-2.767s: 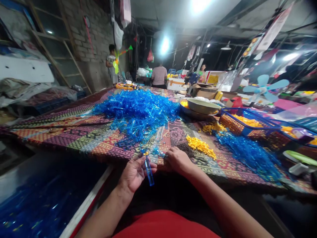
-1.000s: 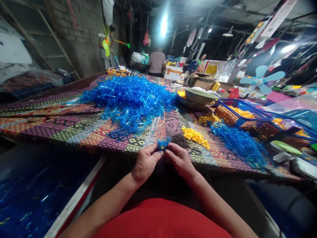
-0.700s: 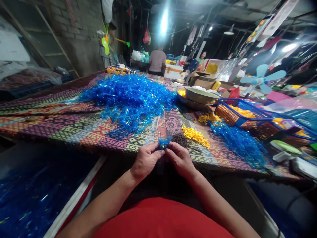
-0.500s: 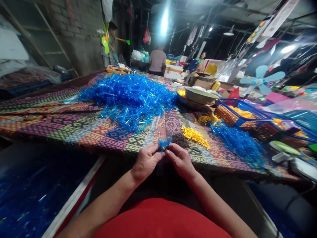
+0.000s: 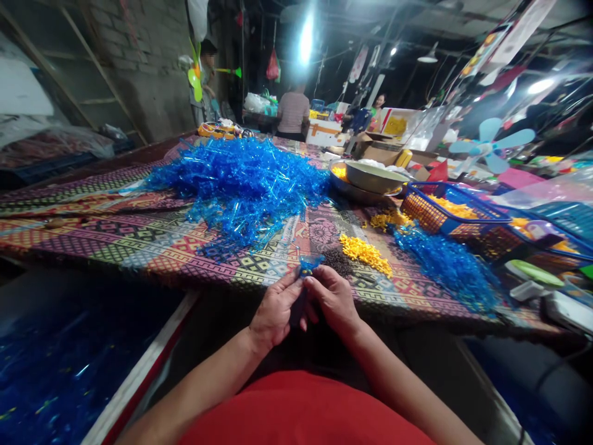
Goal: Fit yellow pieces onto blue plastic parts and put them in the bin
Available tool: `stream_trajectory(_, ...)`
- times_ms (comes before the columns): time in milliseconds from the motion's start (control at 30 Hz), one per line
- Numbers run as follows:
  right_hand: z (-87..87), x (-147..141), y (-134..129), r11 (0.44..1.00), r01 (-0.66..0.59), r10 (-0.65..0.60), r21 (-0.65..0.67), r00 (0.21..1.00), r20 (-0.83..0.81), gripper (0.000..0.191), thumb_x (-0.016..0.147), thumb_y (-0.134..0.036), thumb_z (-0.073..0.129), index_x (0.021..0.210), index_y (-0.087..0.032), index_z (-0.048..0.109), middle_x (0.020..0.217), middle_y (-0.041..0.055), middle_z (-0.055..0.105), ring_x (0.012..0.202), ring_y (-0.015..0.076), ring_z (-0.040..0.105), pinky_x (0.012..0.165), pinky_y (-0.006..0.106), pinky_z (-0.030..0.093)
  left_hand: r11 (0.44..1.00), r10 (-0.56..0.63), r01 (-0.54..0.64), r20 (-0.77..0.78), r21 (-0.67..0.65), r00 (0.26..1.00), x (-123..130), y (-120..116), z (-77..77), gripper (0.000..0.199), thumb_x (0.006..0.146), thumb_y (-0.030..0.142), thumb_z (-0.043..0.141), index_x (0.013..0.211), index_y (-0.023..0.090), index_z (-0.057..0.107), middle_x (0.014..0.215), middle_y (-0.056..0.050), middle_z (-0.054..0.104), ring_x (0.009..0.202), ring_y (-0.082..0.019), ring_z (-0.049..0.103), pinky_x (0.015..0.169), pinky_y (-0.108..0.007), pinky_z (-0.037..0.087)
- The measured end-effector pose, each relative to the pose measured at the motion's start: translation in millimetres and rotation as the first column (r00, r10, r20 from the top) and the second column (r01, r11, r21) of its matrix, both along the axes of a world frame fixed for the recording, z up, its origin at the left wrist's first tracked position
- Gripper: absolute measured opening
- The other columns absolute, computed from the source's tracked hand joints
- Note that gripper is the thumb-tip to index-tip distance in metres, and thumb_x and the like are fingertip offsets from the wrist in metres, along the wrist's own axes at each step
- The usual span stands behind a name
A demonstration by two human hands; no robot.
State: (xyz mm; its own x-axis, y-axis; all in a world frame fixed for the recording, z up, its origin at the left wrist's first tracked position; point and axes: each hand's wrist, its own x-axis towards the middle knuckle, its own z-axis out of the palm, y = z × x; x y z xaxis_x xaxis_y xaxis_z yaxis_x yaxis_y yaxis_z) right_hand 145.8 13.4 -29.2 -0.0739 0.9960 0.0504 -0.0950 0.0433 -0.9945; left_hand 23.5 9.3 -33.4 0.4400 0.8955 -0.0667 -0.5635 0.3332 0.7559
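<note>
My left hand (image 5: 275, 312) and my right hand (image 5: 332, 298) meet just off the front edge of the patterned woven mat (image 5: 106, 232). Between their fingertips they pinch a small translucent blue plastic piece (image 5: 308, 264) with a yellow bit at its centre. A darker blue length hangs below it, partly hidden by my fingers. Nearest my right hand lies a small heap of dark granules (image 5: 337, 262), with loose yellow plastic pieces (image 5: 364, 254) just beyond. A large heap of blue plastic parts (image 5: 241, 191) fills the mat ahead.
A second blue heap (image 5: 445, 269) lies to the right, beyond it a blue wire basket (image 5: 456, 213) holding yellow pieces. A metal basin (image 5: 370, 177) stands at the back. Lower left is a bin of blue material (image 5: 69, 364). People (image 5: 293, 111) work at the far end.
My hands have come together from their separated position, now holding the small blue piece between them. In the last half second my left hand dropped slightly and turned. The view has tilted slightly.
</note>
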Motion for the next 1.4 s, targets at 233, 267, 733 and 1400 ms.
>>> stream_trajectory(233, 5.2, -2, 1, 0.977, -0.192, 0.171, -0.095, 0.967, -0.190, 0.028, 0.076, -0.038, 0.065, 0.088, -0.018, 0.050, 0.051, -0.0069, 0.053, 0.028, 0.0091, 0.047, 0.026, 0.019, 0.035, 0.995, -0.031, 0.042, 0.125, -0.091, 0.992, 0, 6, -1.7, 0.058, 0.081, 0.028, 0.056, 0.132, 0.024, 0.031, 0.071, 0.000, 0.061, 0.040, -0.014, 0.060, 0.028, -0.017, 0.039)
stream_trajectory(267, 6.4, -1, 2, 0.976, -0.193, 0.169, -0.096, 0.962, -0.213, 0.027, 0.076, -0.038, 0.064, 0.088, -0.018, 0.049, 0.051, -0.0072, 0.052, 0.028, 0.0093, 0.047, 0.026, 0.019, 0.035, 0.994, -0.059, 0.071, 0.139, -0.084, 0.989, 0, 6, -2.4, 0.055, 0.082, 0.028, 0.055, 0.131, 0.024, 0.032, 0.071, -0.001, 0.061, 0.043, -0.015, 0.062, 0.030, -0.018, 0.042)
stream_trajectory(733, 16.9, 13, 3, 0.979, -0.161, 0.145, 0.126, 0.981, 0.125, 0.020, 0.075, -0.036, 0.065, 0.080, -0.017, 0.061, 0.073, 0.0014, 0.058, 0.069, 0.0156, 0.054, 0.065, 0.028, 0.046, 0.950, 0.222, -0.131, -0.316, 0.283, 0.922, -13, 3, 16.6, 0.033, 0.075, 0.031, 0.064, 0.103, 0.015, 0.062, 0.094, -0.006, 0.066, 0.082, -0.016, 0.063, 0.070, -0.024, 0.051)
stream_trajectory(1400, -12.4, -12, -25, 0.960, -0.263, 0.202, 0.100, 0.892, 0.405, 0.046, 0.090, -0.050, 0.036, 0.058, -0.018, 0.050, 0.045, -0.0026, 0.047, 0.039, 0.0080, 0.040, 0.041, 0.021, 0.033, 0.913, 0.365, -0.361, 0.014, 0.190, 0.931, 3, 1, 27.1, 0.015, 0.072, 0.015, 0.063, 0.082, 0.015, 0.052, 0.066, 0.001, 0.062, 0.057, -0.012, 0.061, 0.062, -0.027, 0.049)
